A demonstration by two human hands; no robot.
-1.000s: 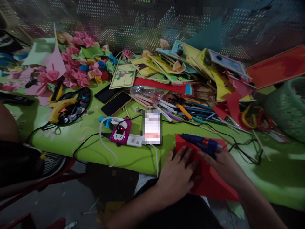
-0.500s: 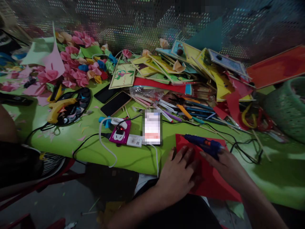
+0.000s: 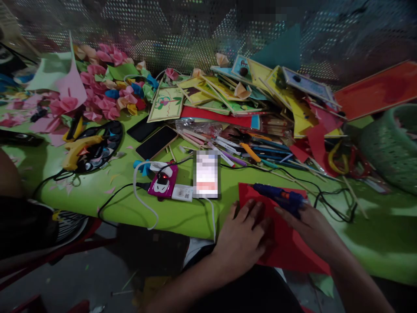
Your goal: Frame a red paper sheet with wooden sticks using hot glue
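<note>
A sheet of red paper (image 3: 293, 248) lies at the front edge of the green table. Flat on its left part rests my left hand (image 3: 244, 234), fingers spread and pointing away from me. My right hand (image 3: 304, 221) is wrapped round a blue glue gun (image 3: 276, 195) above the sheet's right side. The gun's nozzle points left, close to the sheet's far left corner. Whether the tip touches the paper I cannot tell. A black cord (image 3: 335, 213) lies to the right of the gun.
Left of the sheet sit a lit phone (image 3: 206, 174) and a purple power strip (image 3: 163, 184) with cables. Pens and sticks (image 3: 231, 150) lie behind, below piled framed cards (image 3: 224, 93). Pink paper flowers (image 3: 97, 87), a yellow glue gun (image 3: 81, 150) and a green basket (image 3: 378, 143) stand around. Another person's arm (image 3: 9, 174) shows at far left.
The glue gun's tip has shifted very slightly to the right over the red paper. Both hands keep nearly the same place, and the whole view has drifted a little.
</note>
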